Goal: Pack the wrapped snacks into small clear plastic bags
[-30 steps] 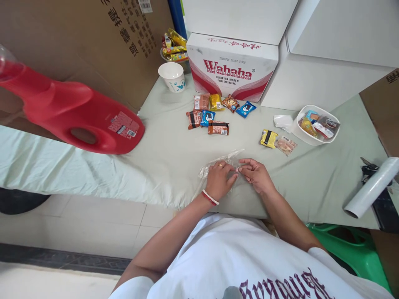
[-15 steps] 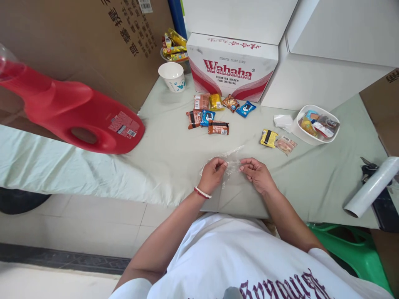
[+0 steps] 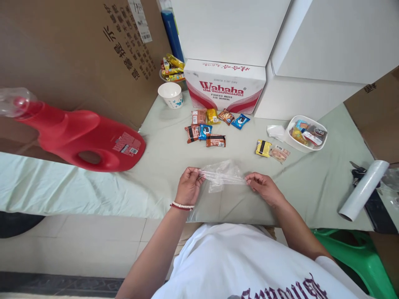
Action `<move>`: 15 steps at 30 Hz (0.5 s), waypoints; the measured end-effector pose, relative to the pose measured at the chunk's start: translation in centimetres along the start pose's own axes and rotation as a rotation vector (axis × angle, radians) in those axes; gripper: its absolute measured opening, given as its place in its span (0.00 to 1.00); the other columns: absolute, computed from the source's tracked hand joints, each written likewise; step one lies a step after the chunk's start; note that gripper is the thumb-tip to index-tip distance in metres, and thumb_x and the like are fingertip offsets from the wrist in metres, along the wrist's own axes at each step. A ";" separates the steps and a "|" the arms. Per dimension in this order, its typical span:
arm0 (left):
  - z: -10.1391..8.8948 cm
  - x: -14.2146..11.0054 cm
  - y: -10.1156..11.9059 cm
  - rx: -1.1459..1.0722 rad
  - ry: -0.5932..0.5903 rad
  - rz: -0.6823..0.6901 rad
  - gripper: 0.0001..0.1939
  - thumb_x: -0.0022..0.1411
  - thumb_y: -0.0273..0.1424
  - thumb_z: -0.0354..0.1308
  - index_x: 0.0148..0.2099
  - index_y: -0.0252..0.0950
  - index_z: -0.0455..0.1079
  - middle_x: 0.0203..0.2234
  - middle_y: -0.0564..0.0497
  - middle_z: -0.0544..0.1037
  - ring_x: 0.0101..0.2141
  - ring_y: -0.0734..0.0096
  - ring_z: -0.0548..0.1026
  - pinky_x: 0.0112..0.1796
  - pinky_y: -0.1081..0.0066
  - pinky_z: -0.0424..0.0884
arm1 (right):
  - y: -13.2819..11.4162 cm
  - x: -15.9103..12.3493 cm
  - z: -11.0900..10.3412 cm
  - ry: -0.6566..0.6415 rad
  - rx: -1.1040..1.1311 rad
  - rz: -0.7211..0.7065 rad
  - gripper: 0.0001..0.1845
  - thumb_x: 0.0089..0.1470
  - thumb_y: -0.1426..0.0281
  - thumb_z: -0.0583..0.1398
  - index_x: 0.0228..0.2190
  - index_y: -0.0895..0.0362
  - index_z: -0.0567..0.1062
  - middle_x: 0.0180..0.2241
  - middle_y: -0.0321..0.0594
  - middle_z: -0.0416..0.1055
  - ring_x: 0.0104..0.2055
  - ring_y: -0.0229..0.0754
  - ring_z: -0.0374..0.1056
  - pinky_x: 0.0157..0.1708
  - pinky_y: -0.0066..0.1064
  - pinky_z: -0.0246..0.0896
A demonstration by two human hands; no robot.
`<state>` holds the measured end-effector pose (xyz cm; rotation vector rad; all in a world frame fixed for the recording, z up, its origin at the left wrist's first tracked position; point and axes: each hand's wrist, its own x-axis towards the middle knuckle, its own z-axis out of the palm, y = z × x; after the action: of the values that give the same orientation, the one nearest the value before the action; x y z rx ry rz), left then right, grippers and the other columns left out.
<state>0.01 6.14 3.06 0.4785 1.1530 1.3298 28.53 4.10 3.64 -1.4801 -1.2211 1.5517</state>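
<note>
A clear plastic bag [image 3: 224, 174] is stretched sideways between my two hands, just over the table's front part. My left hand [image 3: 189, 185] pinches its left end between thumb and fingers. Its right end is pinched by my right hand [image 3: 262, 187]. Beyond the bag lie several small wrapped snacks, among them a brown packet [image 3: 215, 140], a blue packet [image 3: 240, 121] and a yellow packet [image 3: 263, 148]. A pinkish packet [image 3: 279, 153] rests beside the yellow one.
A red jug [image 3: 93, 141] stands at the left, near a white paper cup [image 3: 171, 95]. Behind the snacks is a Wahaba-style water carton [image 3: 224, 89]. At right are a white tub [image 3: 291, 143] of packets, a plastic film roll [image 3: 364, 191] and a green stool [image 3: 358, 257].
My hands have moved apart, the left one farther left, and the plastic bag is now pulled out wider between them. The camera view has tilted up slightly.
</note>
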 end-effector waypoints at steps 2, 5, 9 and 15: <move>0.5 -0.4 -0.1 0.014 -0.037 -0.013 0.18 0.50 0.40 0.72 0.31 0.36 0.67 0.29 0.55 0.73 0.32 0.75 0.73 0.37 0.71 0.72 | -0.7 0.3 0.0 -0.030 -0.058 -0.046 0.24 0.54 0.48 0.65 0.41 0.53 0.81 0.40 0.41 0.77 0.37 0.41 0.68 0.35 0.32 0.63; 1.5 -1.2 -0.1 0.074 -0.179 0.002 0.11 0.51 0.33 0.67 0.27 0.36 0.68 0.30 0.53 0.73 0.33 0.73 0.74 0.40 0.70 0.71 | -1.5 1.7 0.6 -0.017 -0.031 -0.039 0.29 0.58 0.43 0.58 0.47 0.51 0.80 0.49 0.44 0.76 0.50 0.47 0.70 0.43 0.35 0.67; 2.1 -1.7 0.9 0.153 -0.296 -0.039 0.10 0.48 0.34 0.64 0.24 0.36 0.66 0.30 0.50 0.75 0.35 0.68 0.75 0.43 0.66 0.72 | -2.1 4.4 1.7 -0.100 -0.077 -0.034 0.26 0.54 0.45 0.63 0.38 0.56 0.80 0.34 0.40 0.78 0.36 0.43 0.70 0.37 0.33 0.64; 3.1 -0.4 2.5 0.591 -0.294 -0.164 0.25 0.57 0.56 0.58 0.35 0.37 0.70 0.29 0.49 0.77 0.30 0.64 0.74 0.32 0.67 0.68 | -4.3 5.3 3.2 -0.173 -0.216 -0.298 0.18 0.58 0.53 0.63 0.38 0.53 0.84 0.34 0.40 0.76 0.34 0.40 0.69 0.36 0.32 0.62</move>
<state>1.45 7.36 6.53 0.9508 1.2957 0.7301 24.10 9.89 5.49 -1.2404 -1.6719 1.4022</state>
